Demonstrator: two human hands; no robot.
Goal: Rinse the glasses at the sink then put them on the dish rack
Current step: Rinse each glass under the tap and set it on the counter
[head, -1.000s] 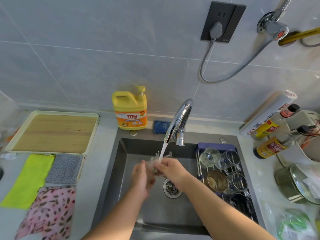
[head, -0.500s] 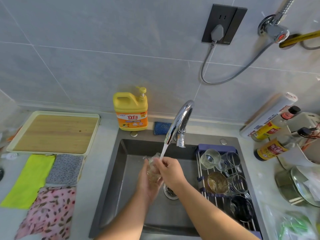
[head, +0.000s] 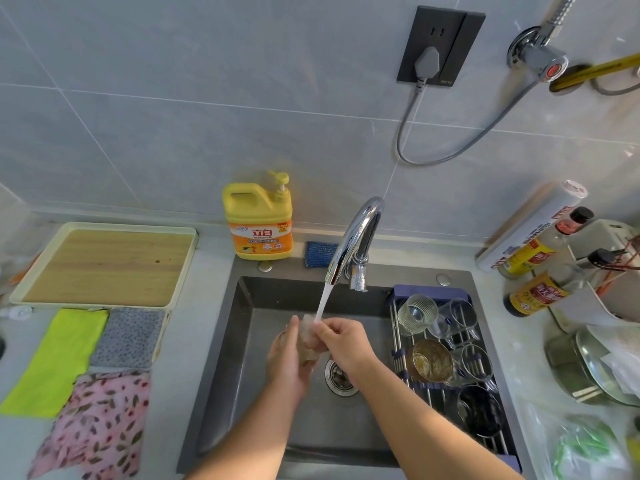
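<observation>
The drinking glass (head: 309, 341) is held over the middle of the sink (head: 249, 344), directly under the water stream (head: 323, 303) that falls from the chrome faucet (head: 356, 237) at 12 o'clock of the basin. The left hand (head: 287, 362) supports the glass from its 9 o'clock side, with palm and fingers wrapped round the lower body. The right hand (head: 346, 344) grips the upper wall from the 3 o'clock side, with fingers curled onto the glass near the rim. The stream strikes the glass near its top edge; whether it runs inside cannot be told through the splash. For a sound rinse, tilt the mouth toward 12 o'clock so that the water enters the glass. Then turn the glass between both hands until every part of the wall passes under the flow, and tip it out over the drain (head: 339, 375) at 5 o'clock of the glass. Wet glass is probably slippery, so one hand should hold firm whenever the other shifts. The glass should stay low in the basin and away from the faucet spout. The dish rack (head: 433, 290) spans the basin at 3 o'clock and already carries a ribbed glass (head: 415, 313), an amber glass (head: 431, 360) and other glasses close together. The transfer therefore calls for a short move toward 3 o'clock, with the glass set into a free gap without knocking its neighbours. By the state of the rack, the task appears well advanced.
</observation>
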